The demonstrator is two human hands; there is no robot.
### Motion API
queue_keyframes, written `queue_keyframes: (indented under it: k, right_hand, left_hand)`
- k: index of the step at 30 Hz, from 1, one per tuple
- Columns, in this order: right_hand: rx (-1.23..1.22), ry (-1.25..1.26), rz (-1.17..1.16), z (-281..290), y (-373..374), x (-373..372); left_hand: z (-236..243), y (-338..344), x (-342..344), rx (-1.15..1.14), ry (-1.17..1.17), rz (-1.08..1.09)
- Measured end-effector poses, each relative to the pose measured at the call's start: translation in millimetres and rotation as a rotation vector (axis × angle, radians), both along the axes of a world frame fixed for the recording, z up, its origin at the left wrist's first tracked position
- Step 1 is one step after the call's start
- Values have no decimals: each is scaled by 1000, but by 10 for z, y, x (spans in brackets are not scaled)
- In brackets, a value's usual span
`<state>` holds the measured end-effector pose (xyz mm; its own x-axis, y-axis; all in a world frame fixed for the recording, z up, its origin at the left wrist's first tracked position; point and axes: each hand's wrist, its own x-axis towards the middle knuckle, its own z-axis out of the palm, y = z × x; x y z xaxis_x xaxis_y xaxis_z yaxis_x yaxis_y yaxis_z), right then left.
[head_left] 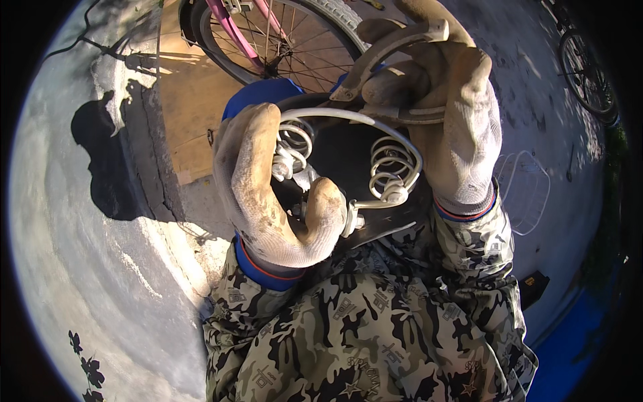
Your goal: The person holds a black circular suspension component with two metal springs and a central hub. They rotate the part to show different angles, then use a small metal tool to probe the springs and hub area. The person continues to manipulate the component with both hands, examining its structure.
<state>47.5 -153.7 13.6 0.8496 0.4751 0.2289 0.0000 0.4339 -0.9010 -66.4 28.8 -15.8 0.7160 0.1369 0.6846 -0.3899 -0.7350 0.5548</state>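
Note:
A black bicycle saddle [339, 151] lies upside down in front of my body, its underside showing a pale bent-wire frame [348, 115], two coil springs [391, 164] and bolts. My left hand [261, 184], in a soiled white glove, is wrapped round the saddle's left side, its thumb near the clamp bolt [353, 220]. Gloved likewise, my right hand [459, 114] is closed on the worn, curved handles of a pair of pliers [395, 48] above the saddle's far right part. The pliers' jaws are mostly hidden behind the frame and my left fingers.
Just beyond the saddle stands a pink bicycle with a spoked wheel [288, 50], beside a brown board [181, 114] on the ground. Another bicycle wheel [586, 70] is at the far right. A white wire basket [526, 191] sits right of my forearm.

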Motion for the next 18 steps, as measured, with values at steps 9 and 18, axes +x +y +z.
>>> queue_keyframes:
  k: [9, 18]
  right_hand:
    - [-253, -233, 4, 223, 157, 99]
    - [36, -29, 788, 145, 949, 1053]
  left_hand:
    - [26, -20, -53, 53, 103, 70]
    - [-5, -2, 38, 40, 100, 97]
